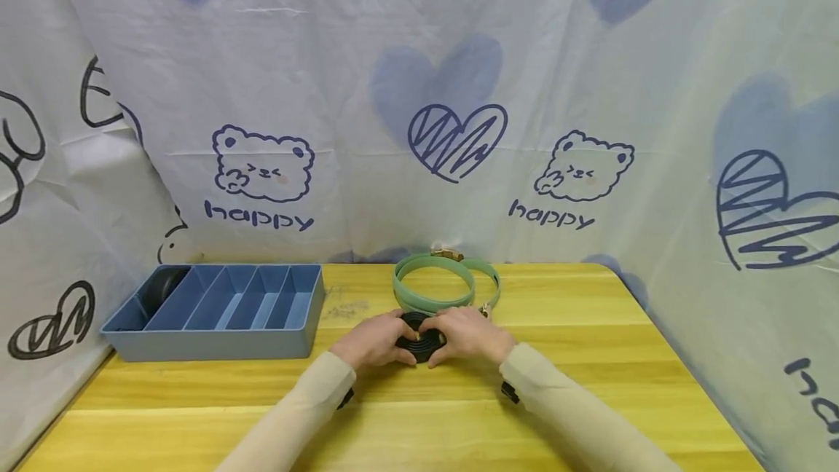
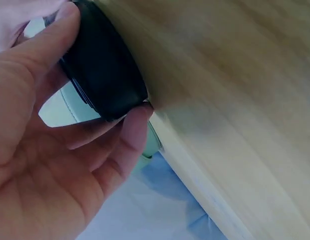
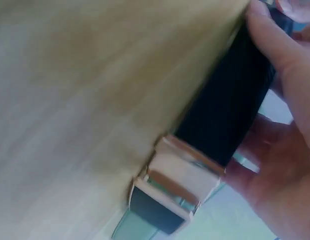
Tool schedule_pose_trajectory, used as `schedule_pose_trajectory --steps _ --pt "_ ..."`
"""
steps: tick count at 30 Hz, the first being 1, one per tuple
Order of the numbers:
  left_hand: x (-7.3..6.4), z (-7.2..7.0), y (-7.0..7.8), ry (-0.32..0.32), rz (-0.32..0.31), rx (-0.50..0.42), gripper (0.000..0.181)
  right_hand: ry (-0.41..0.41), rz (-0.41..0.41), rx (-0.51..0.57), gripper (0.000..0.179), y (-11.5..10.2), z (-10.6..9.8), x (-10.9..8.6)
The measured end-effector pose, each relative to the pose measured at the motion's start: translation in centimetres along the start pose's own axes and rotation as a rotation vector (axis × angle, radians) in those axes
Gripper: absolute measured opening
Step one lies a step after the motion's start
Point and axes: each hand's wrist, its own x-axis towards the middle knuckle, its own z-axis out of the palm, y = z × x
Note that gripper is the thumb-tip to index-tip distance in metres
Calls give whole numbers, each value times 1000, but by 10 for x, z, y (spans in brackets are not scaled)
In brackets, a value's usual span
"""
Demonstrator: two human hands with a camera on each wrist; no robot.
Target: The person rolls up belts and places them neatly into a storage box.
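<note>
A black belt (image 1: 422, 347), wound into a coil, stands on edge on the wooden table between both hands. My left hand (image 1: 375, 339) grips the coil from the left, its thumb and fingers (image 2: 132, 132) curled round the black band. From the other side my right hand (image 1: 470, 333) holds it with thumb and fingers bent around it. A gold-toned buckle (image 3: 187, 170) shows at the belt's end in the right wrist view, beside the right fingers. Just behind the hands lies a loosely looped green belt (image 1: 401, 286) with gold-toned metal fittings.
A blue-grey divided box (image 1: 210, 346) stands at the left of the table (image 1: 419, 428); a dark coiled item (image 1: 159, 290) sits in its left part. Printed white cloth (image 1: 367, 188) hangs behind the table and along both sides.
</note>
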Motion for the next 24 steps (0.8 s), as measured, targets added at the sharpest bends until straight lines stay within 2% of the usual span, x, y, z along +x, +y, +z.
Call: schedule_pose_trajectory --steps 4,7,11,15,19,24 --pt "0 -1 -4 -8 23 -16 33 -33 5 40 68 1 -1 -2" --pt "-1 -2 -6 -9 38 -20 36 -6 -3 3 61 2 -1 0" --pt "0 0 -4 12 13 -4 42 47 -10 -48 58 0 0 2" --pt "2 2 -2 29 -10 -6 38 4 3 13 64 -2 1 1" --pt "2 1 -3 17 -7 -34 32 -43 20 46 68 -2 1 0" --pt "0 2 -4 18 1 -24 36 23 6 -40 60 -4 0 4"
